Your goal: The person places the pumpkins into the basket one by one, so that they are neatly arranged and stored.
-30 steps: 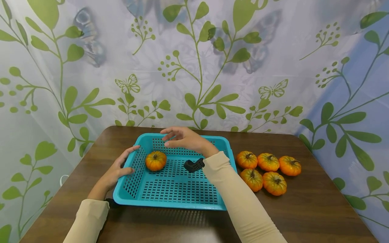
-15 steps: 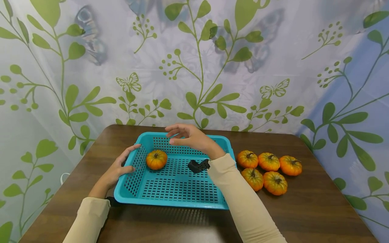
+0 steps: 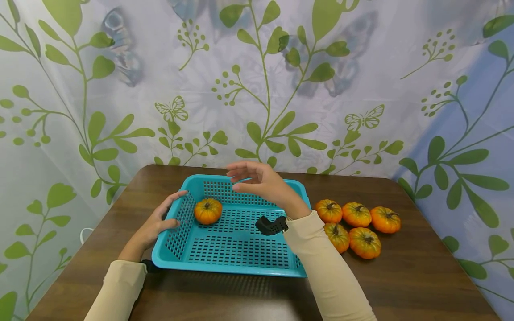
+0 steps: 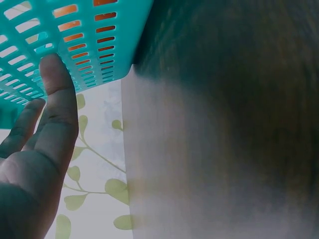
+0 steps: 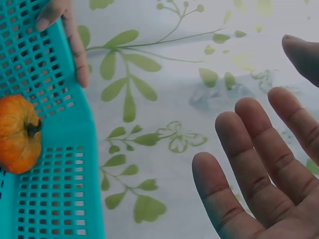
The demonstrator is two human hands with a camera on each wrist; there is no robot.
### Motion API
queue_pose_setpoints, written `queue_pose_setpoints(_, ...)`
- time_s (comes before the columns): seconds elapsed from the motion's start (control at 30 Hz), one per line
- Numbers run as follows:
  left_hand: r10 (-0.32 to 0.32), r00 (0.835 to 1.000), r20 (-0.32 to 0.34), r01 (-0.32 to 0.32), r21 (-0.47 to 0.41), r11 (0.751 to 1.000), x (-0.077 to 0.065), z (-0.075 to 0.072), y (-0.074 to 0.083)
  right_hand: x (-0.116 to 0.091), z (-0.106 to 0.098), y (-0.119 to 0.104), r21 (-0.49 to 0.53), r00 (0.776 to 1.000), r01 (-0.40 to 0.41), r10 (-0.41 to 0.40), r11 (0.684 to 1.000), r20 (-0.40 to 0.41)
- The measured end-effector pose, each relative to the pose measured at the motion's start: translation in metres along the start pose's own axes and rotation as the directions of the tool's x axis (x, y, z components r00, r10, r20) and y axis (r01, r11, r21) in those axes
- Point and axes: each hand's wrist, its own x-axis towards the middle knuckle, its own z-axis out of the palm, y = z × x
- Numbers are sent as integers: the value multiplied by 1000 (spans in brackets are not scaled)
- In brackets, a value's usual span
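Observation:
A turquoise perforated plastic basket point(image 3: 229, 269) sits on the table with one small orange pumpkin point(image 3: 208, 211) in its back left corner. My left hand point(image 3: 153, 226) grips the basket's left wall, thumb over the rim on the inner side and fingers along the outside. In the left wrist view its fingers point(image 4: 57, 82) lie against the slotted wall. Above the back of the basket hovers my right hand point(image 3: 263, 182), holding nothing, its fingers loosely bent. The right wrist view shows those fingers point(image 5: 251, 164) spread apart, with the pumpkin point(image 5: 19, 134) off to the left.
Several more small pumpkins point(image 3: 364, 243) stand close together on the brown wooden table point(image 3: 421, 272), just right of the basket. My right sleeve point(image 3: 327, 263) crosses over the basket's right side. A leaf-patterned curtain point(image 3: 281, 89) hangs behind the table.
My right hand has drifted to the right over the basket, away from the pumpkin inside. The left hand keeps its grip on the left wall.

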Motion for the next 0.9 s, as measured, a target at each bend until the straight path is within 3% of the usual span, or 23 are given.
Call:
queue_pose_setpoints(0.23, -14, 1000, -4, 14, 1, 1000, 0, 1, 0, -16, -7, -7, 55, 999, 38, -37, 998, -12)
queue_pose_setpoints(0.63, 3, 1000, -1, -3, 16, 1000, 0, 1, 0, -47, -18, -16, -19, 999, 19, -19, 1000, -27)
queue_pose_setpoints(0.9, 6, 1000, 2, -6, 3, 1000, 1, 1, -1, -67, -26, -16, -45, 999, 47, -48, 998, -22)
